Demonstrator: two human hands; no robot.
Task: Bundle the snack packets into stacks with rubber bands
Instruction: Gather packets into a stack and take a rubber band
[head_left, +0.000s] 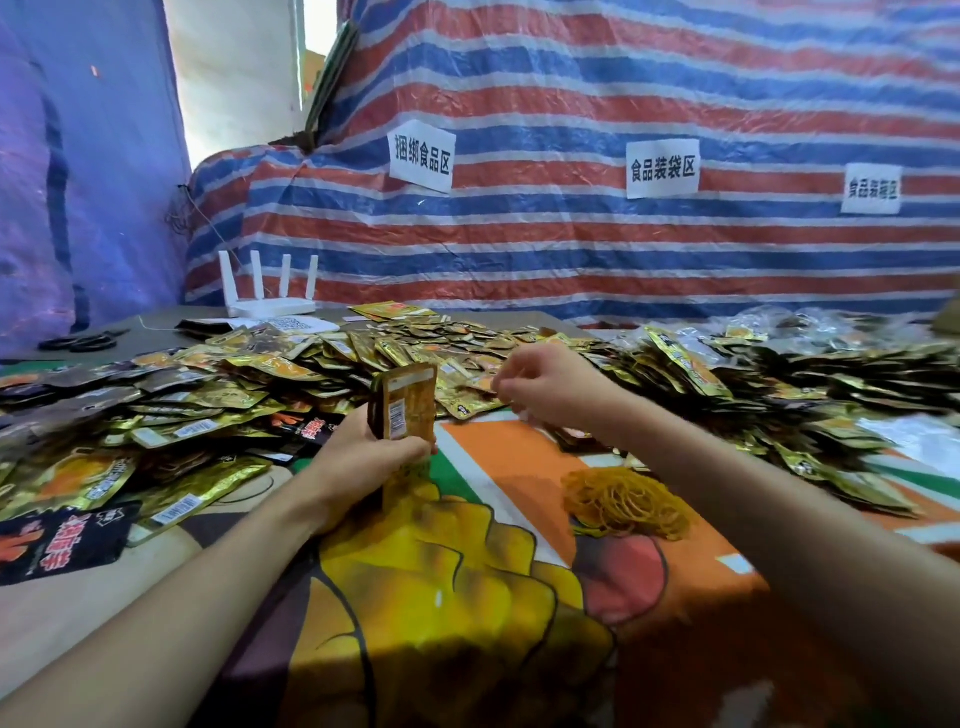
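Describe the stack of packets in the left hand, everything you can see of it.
The stack is a few flat foil packets pressed together, orange-gold, with a white barcode label facing the camera. It stands upright over the printed cloth, gripped round its lower half by the left hand. No rubber band shows on it.
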